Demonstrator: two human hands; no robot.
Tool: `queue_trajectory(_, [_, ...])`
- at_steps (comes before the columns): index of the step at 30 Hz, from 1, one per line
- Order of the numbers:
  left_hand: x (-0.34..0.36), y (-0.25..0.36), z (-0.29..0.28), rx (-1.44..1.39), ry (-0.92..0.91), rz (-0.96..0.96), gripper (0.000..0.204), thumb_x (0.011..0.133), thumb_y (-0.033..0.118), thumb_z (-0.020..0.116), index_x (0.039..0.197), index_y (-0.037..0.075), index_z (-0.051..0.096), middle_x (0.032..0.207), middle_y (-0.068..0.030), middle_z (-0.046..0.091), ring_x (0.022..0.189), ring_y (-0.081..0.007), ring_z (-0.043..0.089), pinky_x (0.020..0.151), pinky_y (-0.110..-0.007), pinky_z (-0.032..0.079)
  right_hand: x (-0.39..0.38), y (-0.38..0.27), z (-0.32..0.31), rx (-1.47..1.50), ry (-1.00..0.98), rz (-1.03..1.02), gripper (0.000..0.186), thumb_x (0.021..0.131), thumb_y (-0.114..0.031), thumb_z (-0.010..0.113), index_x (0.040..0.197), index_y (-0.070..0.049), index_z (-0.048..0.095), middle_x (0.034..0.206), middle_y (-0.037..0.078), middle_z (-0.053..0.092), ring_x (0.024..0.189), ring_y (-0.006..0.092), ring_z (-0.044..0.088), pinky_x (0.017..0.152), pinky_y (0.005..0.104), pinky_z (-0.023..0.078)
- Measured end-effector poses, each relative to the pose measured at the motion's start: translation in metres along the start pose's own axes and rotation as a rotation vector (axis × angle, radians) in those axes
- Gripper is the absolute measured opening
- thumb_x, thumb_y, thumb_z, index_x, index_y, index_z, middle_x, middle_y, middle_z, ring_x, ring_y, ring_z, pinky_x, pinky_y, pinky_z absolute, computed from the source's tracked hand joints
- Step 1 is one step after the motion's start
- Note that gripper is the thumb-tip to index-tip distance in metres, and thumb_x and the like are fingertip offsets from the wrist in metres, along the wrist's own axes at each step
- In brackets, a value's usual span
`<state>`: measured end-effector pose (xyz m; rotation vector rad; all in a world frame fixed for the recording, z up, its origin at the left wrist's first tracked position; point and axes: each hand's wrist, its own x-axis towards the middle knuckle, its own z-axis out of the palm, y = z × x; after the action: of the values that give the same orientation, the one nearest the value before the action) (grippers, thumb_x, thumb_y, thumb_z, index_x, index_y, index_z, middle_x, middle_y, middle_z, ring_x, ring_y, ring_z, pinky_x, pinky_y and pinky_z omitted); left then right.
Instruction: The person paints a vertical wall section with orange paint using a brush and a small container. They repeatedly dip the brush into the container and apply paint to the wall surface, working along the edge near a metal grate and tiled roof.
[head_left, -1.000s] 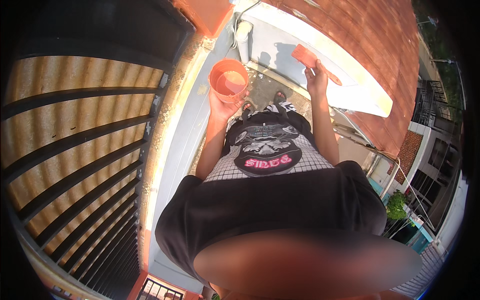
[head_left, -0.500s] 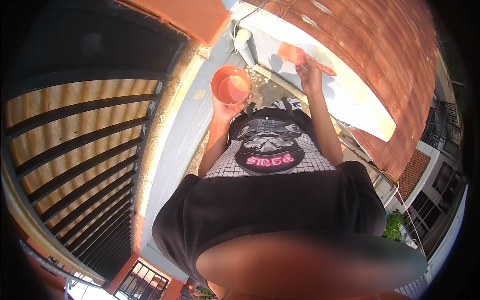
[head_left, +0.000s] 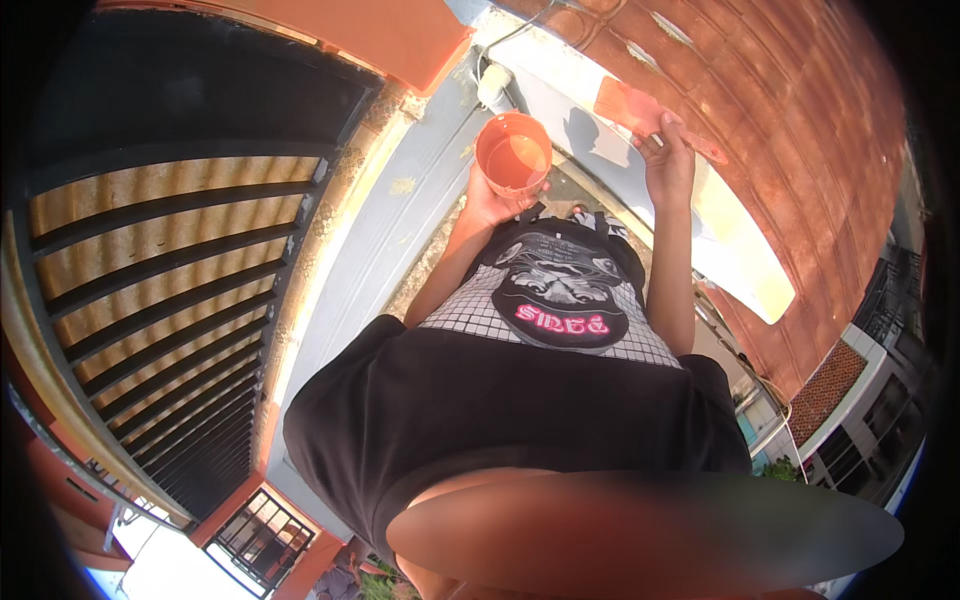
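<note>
My left hand (head_left: 492, 203) is closed around the lower side of an orange paint pot (head_left: 513, 155), which is open at the top with orange paint inside. My right hand (head_left: 668, 160) grips a wide orange paintbrush (head_left: 640, 108) by its handle, with the handle's end sticking out to the right. The bristle end points left and up, in front of the white edge of the reddish roof (head_left: 760, 110). The brush and the pot are apart. Whether the bristles touch the surface behind them I cannot tell.
A pale pipe (head_left: 494, 88) with a cable stands beyond the pot. On the left runs a grey ledge (head_left: 400, 210) beside black metal bars (head_left: 170, 210) over corrugated sheeting. An orange painted panel (head_left: 400, 40) hangs at the upper left. A neighbouring building (head_left: 850, 400) shows at right.
In the picture, the pot and my left hand have shifted right and slightly up. My right hand and the paintbrush have also moved right. The whole view has turned a little.
</note>
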<state>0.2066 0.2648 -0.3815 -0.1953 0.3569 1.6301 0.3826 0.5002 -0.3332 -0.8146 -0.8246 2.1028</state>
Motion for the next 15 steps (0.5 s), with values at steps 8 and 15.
queue_trajectory(8, [-0.002, 0.009, 0.068, 0.106, -0.060, -0.002, 0.073, 0.098, 0.072, 0.037, 0.144, 0.017, 0.052, 0.119, -0.0198, 0.069, 0.081, -0.0417, 0.072, 0.051, -0.041, 0.060, -0.037, -0.048, 0.030, 0.088, -0.026, -0.081, 0.028, 0.102, -0.021, 0.065, 0.125, -0.005, 0.060, 0.108, 0.006, 0.070, 0.089, 0.0164, 0.070, 0.072, 0.0296, 0.055])
queue_trajectory(15, [-0.032, -0.004, 0.101, 0.144, 0.024, 0.032, 0.074, 0.097, 0.077, 0.033, 0.142, 0.023, 0.054, 0.117, -0.0143, 0.070, 0.084, -0.0429, 0.071, 0.049, -0.040, 0.059, -0.076, -0.083, 0.067, 0.061, -0.078, -0.085, 0.033, 0.099, -0.021, 0.069, 0.125, -0.003, 0.060, 0.104, 0.004, 0.067, 0.081, 0.0121, 0.066, 0.067, 0.0271, 0.053])
